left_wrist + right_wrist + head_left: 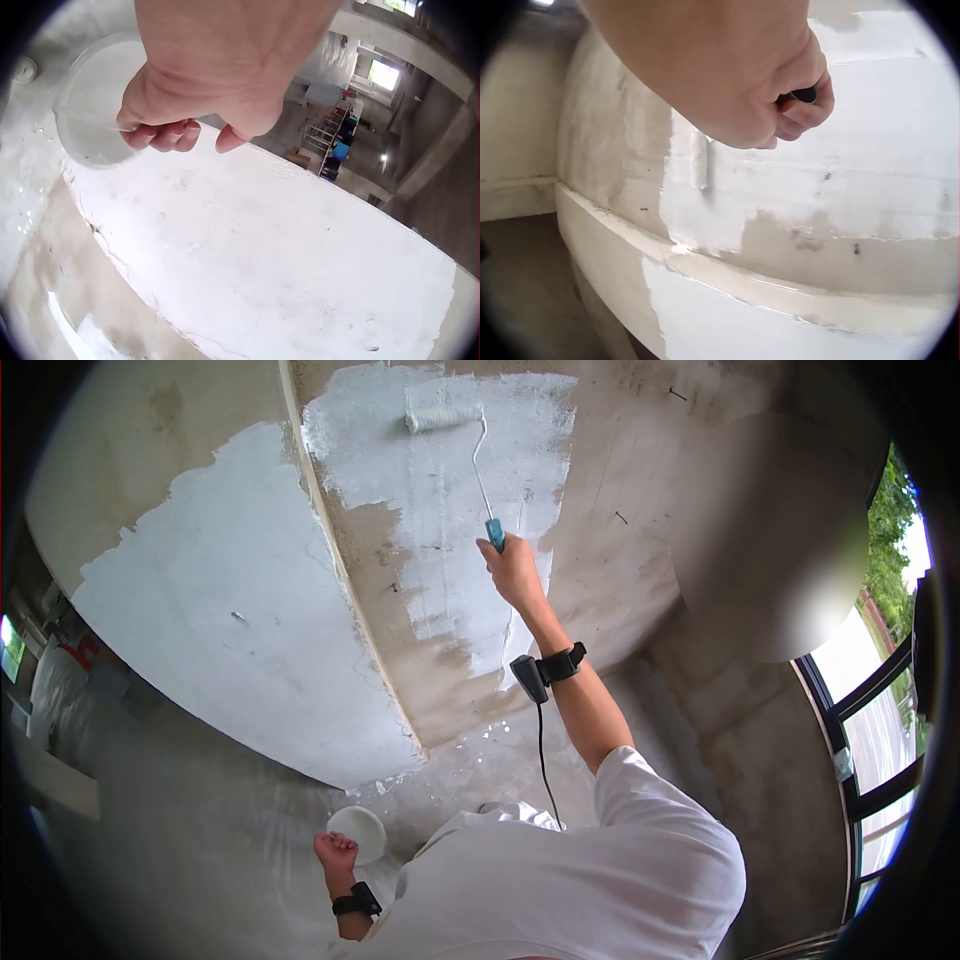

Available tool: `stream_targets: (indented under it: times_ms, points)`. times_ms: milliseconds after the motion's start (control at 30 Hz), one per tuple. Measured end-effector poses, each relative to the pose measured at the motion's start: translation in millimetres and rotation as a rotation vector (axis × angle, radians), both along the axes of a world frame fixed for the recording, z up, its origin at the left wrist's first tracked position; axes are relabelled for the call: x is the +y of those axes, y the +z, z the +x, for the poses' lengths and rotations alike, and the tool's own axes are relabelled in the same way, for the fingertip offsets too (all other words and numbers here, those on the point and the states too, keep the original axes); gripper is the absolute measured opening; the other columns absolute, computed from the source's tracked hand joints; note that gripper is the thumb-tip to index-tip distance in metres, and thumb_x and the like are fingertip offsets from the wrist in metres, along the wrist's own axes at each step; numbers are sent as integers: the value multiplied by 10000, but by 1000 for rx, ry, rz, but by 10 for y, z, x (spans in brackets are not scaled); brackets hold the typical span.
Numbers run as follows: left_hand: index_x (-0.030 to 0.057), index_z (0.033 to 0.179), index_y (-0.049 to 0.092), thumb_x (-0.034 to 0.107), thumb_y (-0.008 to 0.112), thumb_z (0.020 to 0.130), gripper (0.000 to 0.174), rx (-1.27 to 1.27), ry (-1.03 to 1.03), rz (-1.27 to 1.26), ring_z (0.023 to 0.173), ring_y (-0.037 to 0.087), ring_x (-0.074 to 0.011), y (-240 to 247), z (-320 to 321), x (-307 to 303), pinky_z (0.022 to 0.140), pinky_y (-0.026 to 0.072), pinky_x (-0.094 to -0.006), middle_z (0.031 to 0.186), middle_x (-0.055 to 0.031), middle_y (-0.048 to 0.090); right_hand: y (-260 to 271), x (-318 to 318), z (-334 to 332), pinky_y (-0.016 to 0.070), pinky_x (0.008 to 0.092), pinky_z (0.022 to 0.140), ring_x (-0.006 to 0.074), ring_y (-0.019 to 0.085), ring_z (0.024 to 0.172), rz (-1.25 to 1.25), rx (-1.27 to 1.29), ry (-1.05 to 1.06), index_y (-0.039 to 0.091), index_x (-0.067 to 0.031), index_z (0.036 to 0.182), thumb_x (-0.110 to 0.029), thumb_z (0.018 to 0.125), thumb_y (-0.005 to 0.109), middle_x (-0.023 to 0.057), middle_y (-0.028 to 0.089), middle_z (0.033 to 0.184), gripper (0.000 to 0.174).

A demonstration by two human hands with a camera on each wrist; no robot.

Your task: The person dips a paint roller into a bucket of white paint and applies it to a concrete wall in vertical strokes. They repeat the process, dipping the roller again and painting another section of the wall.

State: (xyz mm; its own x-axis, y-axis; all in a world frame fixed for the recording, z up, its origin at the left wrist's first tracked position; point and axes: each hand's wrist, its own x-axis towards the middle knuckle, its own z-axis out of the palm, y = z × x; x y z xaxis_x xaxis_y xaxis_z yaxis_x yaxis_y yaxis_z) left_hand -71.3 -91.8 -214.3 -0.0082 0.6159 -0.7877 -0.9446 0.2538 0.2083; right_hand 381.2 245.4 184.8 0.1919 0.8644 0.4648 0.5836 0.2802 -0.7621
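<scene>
My right hand (pixel 517 572) grips the teal handle of a paint roller (pixel 445 420), arm stretched toward the wall. The roller's white sleeve lies against the white-painted patch (pixel 440 480) near the top of the head view. In the right wrist view, the fingers curl round the handle's dark end (pixel 805 95), and the roller sleeve (pixel 699 160) shows beyond the hand. Low on the left, my left hand (pixel 336 850) holds a white bucket (pixel 380 830) by its thin handle (pixel 90 120). In the left wrist view, the bucket's far side is partly hidden behind the hand.
A raised strip (pixel 345 575) separates the patch from another white-painted section (pixel 250 600). Bare brownish plaster (pixel 610 470) with nails surrounds the patch. White spatters mark the floor (pixel 480 735). A cable (pixel 545 760) hangs from my right wrist camera. Dark-framed windows (pixel 880 790) stand right.
</scene>
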Motion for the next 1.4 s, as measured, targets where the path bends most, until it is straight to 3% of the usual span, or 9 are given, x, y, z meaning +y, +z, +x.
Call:
stream_targets:
  times_ms: [233,400,567,700,767,933,1033,1100,1400]
  points:
    - [177,682,443,283,514,778,160,39,-14,10,474,291,-111,-59,-244,24,527,285,-291,535,60,325,-1003,-556,30,412,449,552,298,503,526,-229,16,-41,533,79,754,-243,916,661,223,520,587,383]
    - [169,679,458,315,506,783,185,48,-14,42,461,317,-122,-138,-287,4,529,307,-306,522,53,338,-1199,-676,97,411,450,555,310,490,527,-273,9,-44,532,78,766,-241,920,659,223,524,597,376]
    - [178,679,498,289,521,775,148,-6,16,50,455,300,-109,-99,-197,12,520,301,-292,518,62,336,-497,-415,22,406,461,566,348,453,543,-125,-43,-44,530,78,764,-248,904,669,239,505,601,381]
    - [163,685,499,291,514,780,160,-16,23,21,460,301,-119,-86,-104,-29,523,302,-301,520,54,338,237,-127,-111,403,443,555,282,453,536,9,-56,21,513,76,731,-259,908,659,209,486,582,406]
    - [158,687,498,290,510,782,163,-17,43,14,461,300,-122,-60,-40,-51,524,302,-303,520,51,338,535,-13,-197,392,424,513,212,437,507,18,-38,29,506,64,700,-259,917,652,152,478,547,415]
    - [152,709,479,302,492,797,174,-41,74,13,463,292,-128,-62,18,-52,520,296,-309,526,40,324,763,120,-325,388,412,503,192,436,502,64,34,73,485,61,670,-247,916,662,135,463,539,432]
    - [154,715,472,307,483,798,174,-26,61,17,467,291,-129,-101,-13,-42,518,291,-311,530,38,321,589,83,-337,388,420,506,199,434,504,73,7,31,493,70,684,-236,917,663,159,465,542,420]
    - [157,714,471,308,482,797,172,-10,72,-3,467,292,-128,-48,12,-47,516,289,-312,531,39,321,267,57,-294,409,348,496,121,468,525,78,-34,20,533,28,694,-261,927,649,53,516,572,388]
    - [156,710,464,320,480,803,188,26,34,22,474,329,-131,-106,-85,-4,532,309,-315,541,39,346,-1174,-524,-256,405,443,554,295,463,524,-105,-49,-66,533,65,794,-214,932,643,217,497,594,330]
